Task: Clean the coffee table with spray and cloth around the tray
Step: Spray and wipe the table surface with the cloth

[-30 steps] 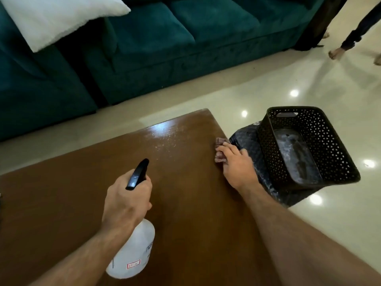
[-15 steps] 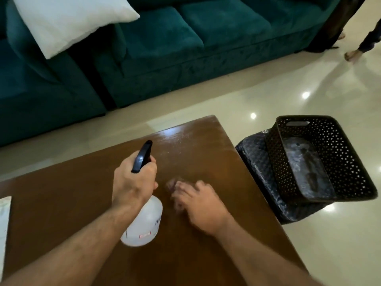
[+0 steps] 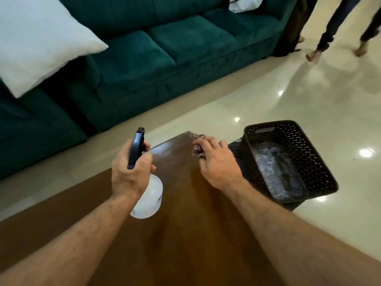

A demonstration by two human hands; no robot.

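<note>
The brown wooden coffee table [image 3: 181,234] fills the lower middle of the head view. My left hand [image 3: 129,172] grips a white spray bottle [image 3: 149,199] by its black trigger head, holding it above the table. My right hand [image 3: 216,164] presses a small dark reddish cloth [image 3: 194,141] onto the table's far right corner; most of the cloth is hidden under my fingers. A wet sheen lies on the wood near that corner. No tray shows in this view.
A black perforated plastic basket [image 3: 313,162] sits on a dark stool right beside the table's right edge. A teal sofa [image 3: 165,44] with a white pillow [image 3: 37,42] stands beyond the table. Another person's legs [image 3: 327,36] are on the glossy floor, far right.
My right hand swept the cloth from the right edge to the table's middle, then out to the far corner. The left hand raised the spray bottle and moved it forward.
</note>
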